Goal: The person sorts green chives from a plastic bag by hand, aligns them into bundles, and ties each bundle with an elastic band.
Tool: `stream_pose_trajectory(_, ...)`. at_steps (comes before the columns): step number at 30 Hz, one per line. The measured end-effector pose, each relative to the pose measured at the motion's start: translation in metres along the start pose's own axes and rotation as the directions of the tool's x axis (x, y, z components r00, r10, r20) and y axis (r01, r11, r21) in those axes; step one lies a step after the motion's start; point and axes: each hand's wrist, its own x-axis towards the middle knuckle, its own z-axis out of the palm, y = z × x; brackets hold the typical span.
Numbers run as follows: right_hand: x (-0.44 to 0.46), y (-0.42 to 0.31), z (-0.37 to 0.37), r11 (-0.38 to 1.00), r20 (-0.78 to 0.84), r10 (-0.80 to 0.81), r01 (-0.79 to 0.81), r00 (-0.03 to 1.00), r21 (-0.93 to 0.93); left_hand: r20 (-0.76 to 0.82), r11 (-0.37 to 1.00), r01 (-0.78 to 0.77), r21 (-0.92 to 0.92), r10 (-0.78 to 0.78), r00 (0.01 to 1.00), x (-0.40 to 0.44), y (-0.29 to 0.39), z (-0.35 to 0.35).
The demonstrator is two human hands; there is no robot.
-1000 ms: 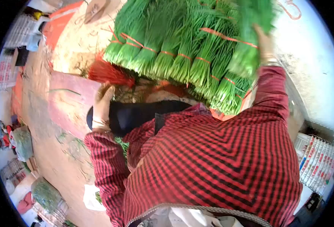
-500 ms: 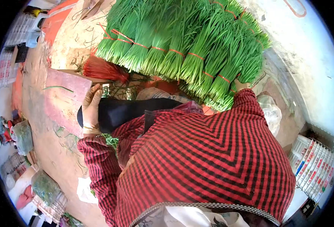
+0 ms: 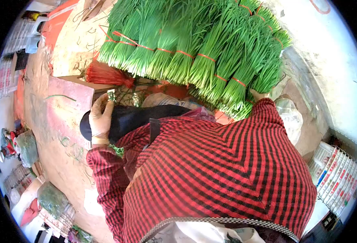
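Note:
Bundles of green chives (image 3: 205, 69), tied with red bands, lie stacked in a thick row in front of me. My right hand (image 3: 260, 95) is closed on the base of a chive bundle (image 3: 263, 79) at the right end of the row; leaves and stalks hide most of its fingers. My left hand (image 3: 100, 118), in a pale glove, is raised over the dark-clad knee (image 3: 146, 117). Its fingers are bent, the thumb stands apart from them, and nothing shows between. A pinkish board (image 3: 67, 107) lies just left of it.
A bunch of red ties (image 3: 107, 75) lies between the board and the chives. A clear plastic bag (image 3: 290, 119) is at my right. White crates (image 3: 338, 178) stand farther right. More crates and bagged greens (image 3: 53, 198) line the left side. Loose stalks litter the floor.
My left hand has turned slightly, its thumb now farther from the fingers. My right hand stays at the same chive bundle. The whole view has shifted a little.

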Motion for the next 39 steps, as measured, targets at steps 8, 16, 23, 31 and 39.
stream_pose_trajectory(8,0.040,0.021,0.009,0.995,0.092,0.050,-0.057,0.995,0.076,-0.012,0.911,-0.151,0.383,0.168,0.986,-0.004,0.001,0.001)
stream_pose_trajectory(16,0.028,0.041,-0.011,0.984,0.109,-0.049,0.029,0.993,0.177,0.005,0.971,-0.104,0.216,0.105,0.994,-0.002,-0.002,-0.001)
stream_pose_trajectory(23,0.057,0.043,-0.056,0.985,0.030,-0.103,0.097,0.994,0.145,-0.008,0.940,-0.173,0.295,0.184,0.983,-0.002,-0.006,-0.004)
stream_pose_trajectory(31,-0.073,-0.062,-0.039,0.872,0.377,-0.366,0.171,0.851,0.459,-0.010,0.928,-0.198,0.315,0.212,0.977,-0.005,-0.005,-0.002)
stream_pose_trajectory(39,-0.058,-0.063,-0.034,0.901,0.330,-0.420,0.346,0.845,0.260,0.002,0.894,-0.236,0.380,0.254,0.967,-0.009,0.000,-0.004)
